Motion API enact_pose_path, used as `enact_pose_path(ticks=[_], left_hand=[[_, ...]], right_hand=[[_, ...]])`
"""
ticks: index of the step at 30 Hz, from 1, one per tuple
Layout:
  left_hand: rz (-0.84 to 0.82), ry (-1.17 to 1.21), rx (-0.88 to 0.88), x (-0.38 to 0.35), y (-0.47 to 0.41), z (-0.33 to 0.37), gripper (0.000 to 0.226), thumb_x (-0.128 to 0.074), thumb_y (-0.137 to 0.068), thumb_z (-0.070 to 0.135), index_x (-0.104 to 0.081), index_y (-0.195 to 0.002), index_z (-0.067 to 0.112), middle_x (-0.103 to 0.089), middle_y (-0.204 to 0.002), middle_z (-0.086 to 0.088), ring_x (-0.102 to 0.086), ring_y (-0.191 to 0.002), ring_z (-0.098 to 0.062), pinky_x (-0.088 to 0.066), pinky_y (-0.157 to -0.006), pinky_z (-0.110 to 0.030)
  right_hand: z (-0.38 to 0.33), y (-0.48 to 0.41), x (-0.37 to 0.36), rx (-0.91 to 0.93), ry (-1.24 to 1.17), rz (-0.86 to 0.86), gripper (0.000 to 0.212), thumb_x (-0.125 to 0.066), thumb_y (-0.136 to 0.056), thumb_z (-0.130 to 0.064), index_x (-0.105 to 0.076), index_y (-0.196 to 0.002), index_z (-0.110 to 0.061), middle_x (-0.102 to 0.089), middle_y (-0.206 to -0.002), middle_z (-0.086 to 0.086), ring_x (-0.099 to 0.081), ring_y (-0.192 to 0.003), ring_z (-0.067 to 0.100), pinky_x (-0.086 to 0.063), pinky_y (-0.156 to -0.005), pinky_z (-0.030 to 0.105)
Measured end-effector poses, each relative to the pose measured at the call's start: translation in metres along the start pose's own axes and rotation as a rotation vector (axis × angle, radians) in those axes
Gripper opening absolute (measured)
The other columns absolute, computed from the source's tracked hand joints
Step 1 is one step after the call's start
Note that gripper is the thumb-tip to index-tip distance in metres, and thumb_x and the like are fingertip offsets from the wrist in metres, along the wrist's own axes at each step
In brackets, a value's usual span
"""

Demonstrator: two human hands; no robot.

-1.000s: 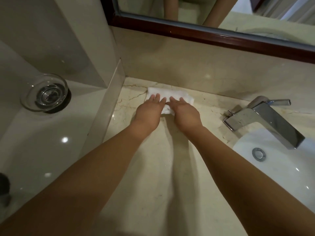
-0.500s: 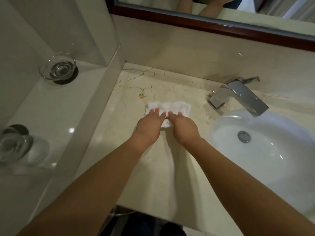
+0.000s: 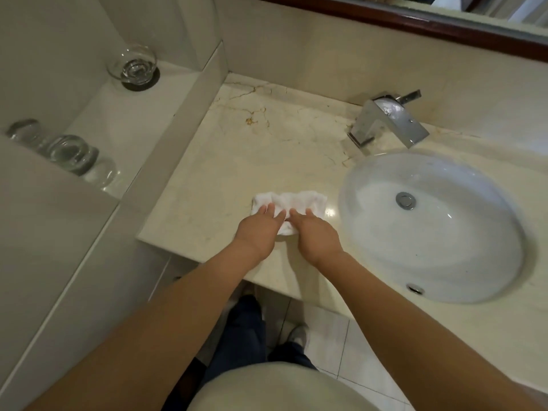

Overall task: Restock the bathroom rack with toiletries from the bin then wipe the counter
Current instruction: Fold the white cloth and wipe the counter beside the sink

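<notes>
Head view, my left hand (image 3: 261,229) and right hand (image 3: 317,234) flat, fingers straight, pressing white cloth (image 3: 292,201) on marble table (image 3: 237,149), just left of sink (image 3: 430,232), faucet (image 3: 388,120) behind.

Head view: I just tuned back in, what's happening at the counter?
A person presses the left hand and right hand flat on a white cloth on the marble counter, just left of the sink basin, near the front edge. Fingers look straight, not gripping. This looks like the wiping step. Glasses stand on the side shelf.
</notes>
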State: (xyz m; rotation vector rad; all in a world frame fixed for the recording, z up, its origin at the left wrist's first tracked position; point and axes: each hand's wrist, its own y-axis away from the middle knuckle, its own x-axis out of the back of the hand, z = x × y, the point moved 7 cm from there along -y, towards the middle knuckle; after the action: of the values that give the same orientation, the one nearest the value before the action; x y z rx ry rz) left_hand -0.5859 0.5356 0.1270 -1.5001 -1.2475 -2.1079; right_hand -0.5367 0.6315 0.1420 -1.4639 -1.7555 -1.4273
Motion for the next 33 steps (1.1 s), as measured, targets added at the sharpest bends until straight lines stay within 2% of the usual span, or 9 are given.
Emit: enact_pose_path(ticks=[7,10,14,17,20,22,24,26,33], left_hand=[[-0.027,0.001,0.019,-0.032,0.05,0.029,0.077,-0.048,-0.086,-0.002,-0.015,-0.152,0.02,-0.016,-0.156,-0.012,-0.024,-0.142,-0.026,-0.051,-0.086,-0.04],[-0.047,0.003,0.035,-0.042,0.068,0.039,0.078,-0.049,-0.087,-0.001,-0.013,-0.153,0.021,-0.014,-0.158,-0.011,-0.023,-0.143,-0.026,-0.049,-0.085,-0.04],[-0.043,0.009,0.039,-0.053,0.088,0.053,0.079,-0.05,-0.085,-0.003,-0.014,-0.152,0.019,-0.015,-0.157,-0.014,-0.023,-0.143,-0.028,-0.049,-0.09,-0.041],[-0.049,-0.015,0.045,-0.058,0.1,0.061,0.083,-0.055,-0.083,-0.004,-0.013,-0.152,0.016,-0.016,-0.156,-0.017,-0.025,-0.141,-0.029,-0.048,-0.088,-0.039],[-0.061,-0.034,0.05,-0.061,0.107,0.062,0.087,-0.057,-0.081,-0.004,-0.011,-0.152,0.015,-0.015,-0.156,-0.017,-0.024,-0.141,-0.03,-0.05,-0.086,-0.04],[-0.06,-0.043,0.038,-0.063,0.111,0.06,0.086,-0.055,-0.082,-0.006,-0.01,-0.153,0.016,-0.012,-0.158,-0.016,-0.022,-0.143,-0.029,-0.051,-0.086,-0.041],[-0.037,-0.049,0.033,-0.063,0.115,0.054,0.086,-0.055,-0.084,-0.004,-0.01,-0.153,0.017,-0.011,-0.158,-0.014,-0.021,-0.144,-0.027,-0.052,-0.085,-0.04],[-0.013,-0.044,0.049,-0.062,0.119,0.042,0.085,-0.058,-0.085,-0.001,-0.011,-0.153,0.019,-0.011,-0.159,-0.011,-0.02,-0.144,-0.024,-0.052,-0.086,-0.038],[0.007,-0.013,0.132,-0.051,0.118,-0.01,0.082,-0.049,-0.089,-0.007,-0.008,-0.154,0.022,-0.002,-0.162,-0.004,-0.008,-0.149,-0.019,-0.042,-0.101,-0.041]], right_hand=[[0.001,0.055,-0.026,0.037,0.045,-0.054,0.066,-0.037,-0.09,0.007,-0.032,-0.149,-0.022,-0.035,-0.154,0.002,-0.022,-0.147,0.022,-0.044,-0.096,0.035],[0.002,0.075,-0.03,0.011,0.067,-0.077,0.071,-0.042,-0.088,0.008,-0.028,-0.151,-0.021,-0.036,-0.153,0.01,-0.031,-0.143,0.023,-0.046,-0.092,0.035],[0.001,0.1,-0.036,0.015,0.103,-0.117,0.07,-0.047,-0.087,0.005,-0.029,-0.149,-0.022,-0.038,-0.151,0.012,-0.043,-0.135,0.027,-0.046,-0.082,0.031],[0.001,0.109,-0.04,0.037,0.138,-0.129,0.065,-0.048,-0.088,0.001,-0.033,-0.146,-0.023,-0.047,-0.142,0.01,-0.047,-0.13,0.027,-0.041,-0.072,0.029],[0.001,0.116,-0.045,0.044,0.152,-0.136,0.061,-0.048,-0.089,-0.002,-0.037,-0.144,-0.025,-0.054,-0.131,0.007,-0.046,-0.13,0.027,-0.037,-0.068,0.028],[-0.001,0.121,-0.05,0.045,0.12,-0.124,0.061,-0.048,-0.09,-0.003,-0.037,-0.146,-0.025,-0.051,-0.137,0.008,-0.044,-0.133,0.028,-0.042,-0.071,0.029],[-0.006,0.123,-0.053,0.057,0.061,-0.103,0.061,-0.046,-0.092,-0.002,-0.036,-0.147,-0.025,-0.043,-0.148,0.01,-0.038,-0.139,0.028,-0.046,-0.088,0.033],[-0.017,0.118,-0.054,0.084,0.014,-0.091,0.061,-0.044,-0.093,-0.002,-0.035,-0.149,-0.026,-0.036,-0.153,0.013,-0.033,-0.142,0.027,-0.044,-0.098,0.034],[-0.058,0.072,-0.058,0.157,0.038,-0.15,0.061,-0.046,-0.094,-0.005,-0.033,-0.15,-0.026,-0.029,-0.156,0.017,-0.032,-0.142,0.028,-0.038,-0.106,0.036]])
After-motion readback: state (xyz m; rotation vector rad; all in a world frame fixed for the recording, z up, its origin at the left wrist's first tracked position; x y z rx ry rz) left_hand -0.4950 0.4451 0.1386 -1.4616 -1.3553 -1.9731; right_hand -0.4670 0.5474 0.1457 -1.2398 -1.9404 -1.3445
